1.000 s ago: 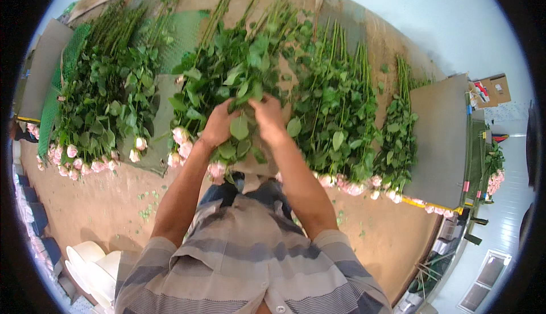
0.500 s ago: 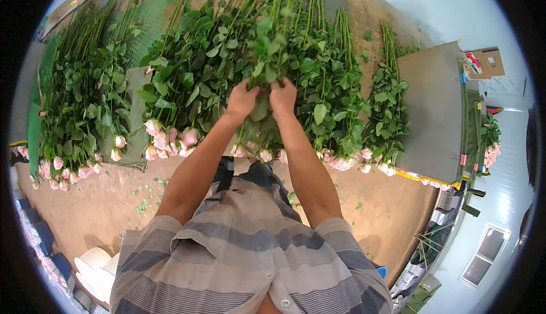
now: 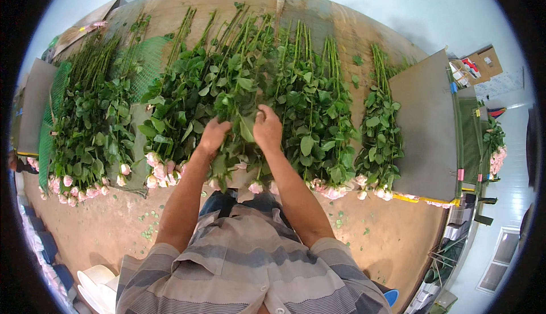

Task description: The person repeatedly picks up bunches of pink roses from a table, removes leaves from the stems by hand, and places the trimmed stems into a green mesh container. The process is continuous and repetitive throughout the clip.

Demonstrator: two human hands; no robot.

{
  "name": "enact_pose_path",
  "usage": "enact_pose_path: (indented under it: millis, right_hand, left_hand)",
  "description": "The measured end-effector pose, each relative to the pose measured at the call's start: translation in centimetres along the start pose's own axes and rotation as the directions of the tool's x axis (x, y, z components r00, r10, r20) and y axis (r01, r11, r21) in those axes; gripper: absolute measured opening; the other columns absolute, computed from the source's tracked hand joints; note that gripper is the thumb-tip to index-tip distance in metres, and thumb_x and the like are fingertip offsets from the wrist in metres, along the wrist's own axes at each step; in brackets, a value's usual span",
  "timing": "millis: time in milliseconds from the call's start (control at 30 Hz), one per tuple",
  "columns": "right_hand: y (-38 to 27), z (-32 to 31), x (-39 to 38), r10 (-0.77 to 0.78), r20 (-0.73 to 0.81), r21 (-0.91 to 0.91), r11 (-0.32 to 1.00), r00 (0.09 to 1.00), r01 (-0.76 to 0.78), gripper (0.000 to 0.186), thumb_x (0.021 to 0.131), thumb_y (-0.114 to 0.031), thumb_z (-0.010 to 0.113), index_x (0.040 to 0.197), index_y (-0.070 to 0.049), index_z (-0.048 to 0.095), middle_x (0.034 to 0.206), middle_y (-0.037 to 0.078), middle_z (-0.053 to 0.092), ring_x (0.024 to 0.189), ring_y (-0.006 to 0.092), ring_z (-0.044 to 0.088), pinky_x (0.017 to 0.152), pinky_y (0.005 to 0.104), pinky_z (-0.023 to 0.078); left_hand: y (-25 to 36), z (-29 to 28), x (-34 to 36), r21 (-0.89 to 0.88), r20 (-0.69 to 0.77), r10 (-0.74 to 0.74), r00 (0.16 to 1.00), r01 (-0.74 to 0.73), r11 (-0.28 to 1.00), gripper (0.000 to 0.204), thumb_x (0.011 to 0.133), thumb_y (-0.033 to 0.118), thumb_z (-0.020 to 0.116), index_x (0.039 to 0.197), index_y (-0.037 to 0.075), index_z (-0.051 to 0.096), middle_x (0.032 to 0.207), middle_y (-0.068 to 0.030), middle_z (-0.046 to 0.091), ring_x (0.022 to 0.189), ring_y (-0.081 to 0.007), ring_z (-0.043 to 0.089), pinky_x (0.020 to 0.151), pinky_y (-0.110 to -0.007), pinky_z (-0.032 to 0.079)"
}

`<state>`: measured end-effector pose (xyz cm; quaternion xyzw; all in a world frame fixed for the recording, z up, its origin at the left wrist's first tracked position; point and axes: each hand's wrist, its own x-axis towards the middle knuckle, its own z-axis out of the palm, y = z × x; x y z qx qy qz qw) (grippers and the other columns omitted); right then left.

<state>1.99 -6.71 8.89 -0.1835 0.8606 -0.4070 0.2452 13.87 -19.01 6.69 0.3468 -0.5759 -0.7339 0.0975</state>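
Observation:
Both of my hands are over the middle of a wide spread of pink roses lying on the table, with leafy stems pointing away and blooms along the near edge. My left hand (image 3: 215, 136) is closed in a pinch on a leafy rose stem (image 3: 233, 104). Close beside it, my right hand (image 3: 267, 127) is closed, thumb up, against the foliage; what lies inside its fingers is hidden. A broad green leaf (image 3: 247, 128) shows between the hands. Pale pink blooms (image 3: 255, 188) hang near the table edge below my forearms.
More roses (image 3: 88, 126) lie at the left beside green netting (image 3: 149, 66). A narrow bunch (image 3: 378, 123) lies at the right, next to an upright grey panel (image 3: 424, 129). Fallen leaves (image 3: 149, 226) dot the brown floor, and white buckets (image 3: 98, 284) stand at lower left.
My hands have moved apart a little, the left one outward and down toward the near edge. The blurred foliage beyond them is now still. The whole view has shifted, showing more of the table's far side.

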Motion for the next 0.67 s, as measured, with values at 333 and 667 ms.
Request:
enact_pose_path:
  millis: [333,667]
  right_hand:
    - [0.6,2.6,3.9,0.111,0.048,-0.272,0.958,0.993,-0.094,0.027,0.079,-0.022,0.067,0.092,0.002,0.064,0.089,0.023,0.066,0.085,0.0423,0.063,0.071,0.0491,0.05]
    - [3.6,2.5,1.2,-0.272,-0.018,-0.213,0.941,0.962,0.262,0.054,0.083,-0.013,0.062,0.134,-0.006,0.048,0.134,0.021,0.048,0.119,0.0344,0.051,0.09,0.0488,0.048]
  left_hand:
    - [0.7,-1.6,-0.1,-0.021,0.084,0.023,0.996,-0.021,1.0,0.034,0.083,0.012,0.061,0.114,-0.002,0.057,0.103,-0.0055,0.063,0.09,-0.0159,0.057,0.083,-0.032,0.045]
    - [-6.3,2.6,4.1,0.806,0.12,0.484,0.867,-0.37,0.463,0.072,0.081,0.026,0.067,0.145,0.019,0.034,0.153,-0.0125,0.023,0.143,-0.028,0.016,0.116,-0.04,0.015]
